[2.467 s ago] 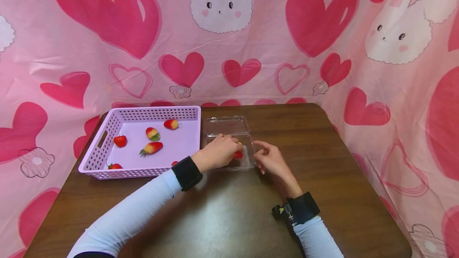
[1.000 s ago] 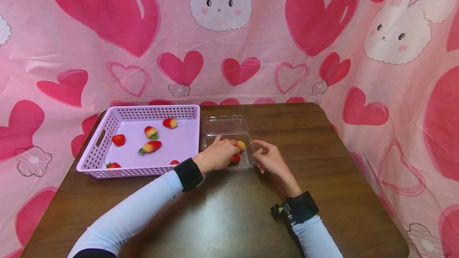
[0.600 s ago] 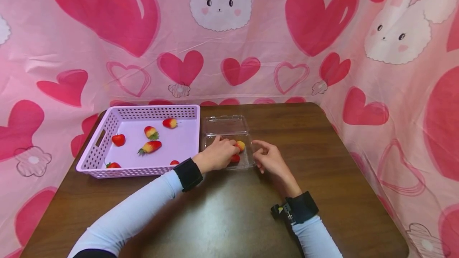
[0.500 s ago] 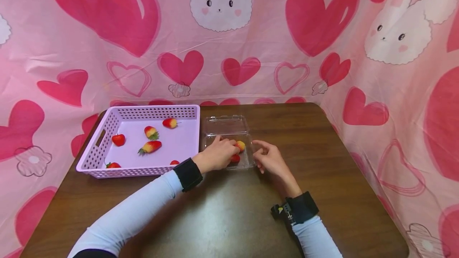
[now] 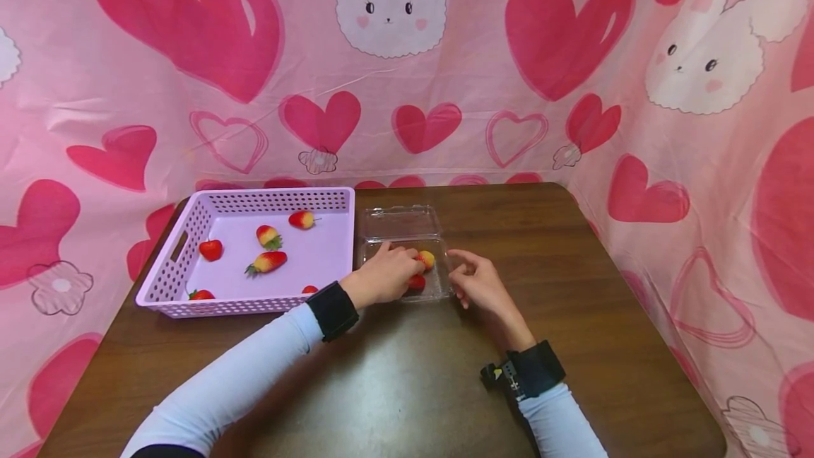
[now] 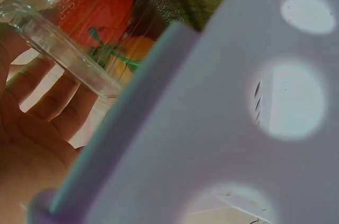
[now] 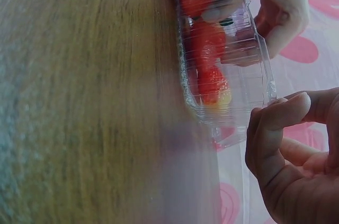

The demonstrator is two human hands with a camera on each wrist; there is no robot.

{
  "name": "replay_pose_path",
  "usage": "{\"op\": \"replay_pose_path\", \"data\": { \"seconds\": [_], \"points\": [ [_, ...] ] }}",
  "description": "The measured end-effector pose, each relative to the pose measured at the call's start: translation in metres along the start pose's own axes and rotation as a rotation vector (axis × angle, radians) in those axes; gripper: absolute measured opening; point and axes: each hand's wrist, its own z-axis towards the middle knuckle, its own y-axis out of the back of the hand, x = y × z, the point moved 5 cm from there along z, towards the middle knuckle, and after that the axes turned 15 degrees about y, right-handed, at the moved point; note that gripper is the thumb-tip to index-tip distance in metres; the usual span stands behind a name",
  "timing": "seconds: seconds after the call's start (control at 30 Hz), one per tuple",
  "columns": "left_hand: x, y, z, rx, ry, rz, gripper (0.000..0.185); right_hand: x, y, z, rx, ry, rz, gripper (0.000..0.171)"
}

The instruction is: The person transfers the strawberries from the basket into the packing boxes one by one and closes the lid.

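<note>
In the head view, my left hand (image 5: 386,276) reaches into a clear plastic container (image 5: 443,287) with its lid raised behind. Its thumb and fingers stand on either side of a strawberry (image 7: 207,41) in the right wrist view and pinch it. A red strawberry (image 5: 416,283) and a yellow-tipped strawberry (image 5: 426,259) show beside the fingers; part of the contents is hidden by the hand. At the container's right edge is my right hand (image 5: 478,283), its index finger extended to touch the rim and its other fingers loosely bent.
Left of the container stands a lilac perforated basket (image 5: 219,290) with several strawberries, among them one with green leaves (image 5: 267,261). Its wall (image 6: 212,102) blocks much of the left wrist view. Both sit on a brown wooden table (image 5: 394,387), before a pink heart-patterned cloth (image 5: 470,76).
Since the earliest frame, my left hand has shifted slightly left, uncovering more of the yellow-tipped strawberry. Over the last second both hands have stayed nearly still.
</note>
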Motion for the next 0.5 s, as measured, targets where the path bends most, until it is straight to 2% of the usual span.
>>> {"op": "replay_pose_path", "data": {
  "seconds": [0.23,0.5],
  "points": [
    [-0.001,-0.001,-0.001,-0.01,-0.001,0.031,0.024,0.023,-0.001,-0.003,0.025,-0.026,0.008,0.049],
    [-0.003,0.001,-0.002,-0.022,-0.02,0.015,0.021,-0.002,0.0,0.001,-0.01,0.015,-0.005,0.049]
  ]
}}
